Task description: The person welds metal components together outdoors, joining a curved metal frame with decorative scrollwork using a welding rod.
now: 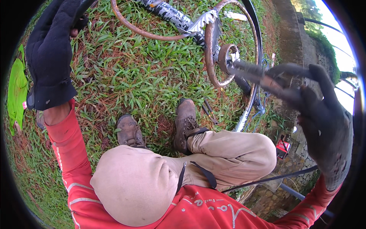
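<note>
My left hand [51, 57], in a black glove with a fingertip bare, closes round a dark curved bar [84, 5] at the upper left edge. On the right, my gloved right hand [320, 103] is blurred by motion and grips a dark brush-like tool [247, 71]. Its tip reaches a small rusty ring [225, 57] of a scrolled metal frame. Larger brown scrolls [209, 49] curve round it, and a silvery metal leaf [204, 22] sits against them. A black outer bar [259, 34] bounds the frame on the right.
The frame rests over grass [99, 76], with a mottled black-and-white post [167, 14] beneath it. Pliers [209, 111] lie beside my boot [186, 120]. A green leaf-shaped piece [17, 91] lies far left. A red box-like object [283, 148] stands near a stone wall [310, 45].
</note>
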`<state>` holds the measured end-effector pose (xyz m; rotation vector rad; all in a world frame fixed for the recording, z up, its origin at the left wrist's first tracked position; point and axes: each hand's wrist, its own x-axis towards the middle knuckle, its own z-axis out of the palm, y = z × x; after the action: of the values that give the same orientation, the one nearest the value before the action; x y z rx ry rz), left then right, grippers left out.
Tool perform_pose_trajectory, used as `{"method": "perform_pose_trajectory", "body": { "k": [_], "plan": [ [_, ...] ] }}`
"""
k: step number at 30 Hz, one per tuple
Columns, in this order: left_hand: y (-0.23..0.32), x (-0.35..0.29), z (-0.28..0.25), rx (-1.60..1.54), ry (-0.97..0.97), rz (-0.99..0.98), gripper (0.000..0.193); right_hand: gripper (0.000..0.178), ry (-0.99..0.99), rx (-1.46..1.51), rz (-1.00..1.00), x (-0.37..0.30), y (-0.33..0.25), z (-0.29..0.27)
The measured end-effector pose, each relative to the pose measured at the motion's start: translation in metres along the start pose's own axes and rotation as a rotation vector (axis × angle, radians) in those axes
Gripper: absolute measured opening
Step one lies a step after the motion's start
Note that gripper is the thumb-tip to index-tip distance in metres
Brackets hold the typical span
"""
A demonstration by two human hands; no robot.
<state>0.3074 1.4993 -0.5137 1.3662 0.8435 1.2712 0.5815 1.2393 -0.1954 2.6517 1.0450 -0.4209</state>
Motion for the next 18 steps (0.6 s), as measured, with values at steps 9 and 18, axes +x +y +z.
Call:
{"method": "perform_pose_trajectory", "body": {
  "k": [9,18],
  "plan": [
    [-0.004,-0.003,0.022,-0.104,0.001,0.012,0.039,0.061,0.187,-1.161,-0.512,-0.050,0.011,-0.060],
    [-0.006,0.001,0.000,-0.032,-0.034,-0.001,0.039,0.059,0.238,-1.149,-0.484,-0.046,0.019,-0.058]
  ]
}}
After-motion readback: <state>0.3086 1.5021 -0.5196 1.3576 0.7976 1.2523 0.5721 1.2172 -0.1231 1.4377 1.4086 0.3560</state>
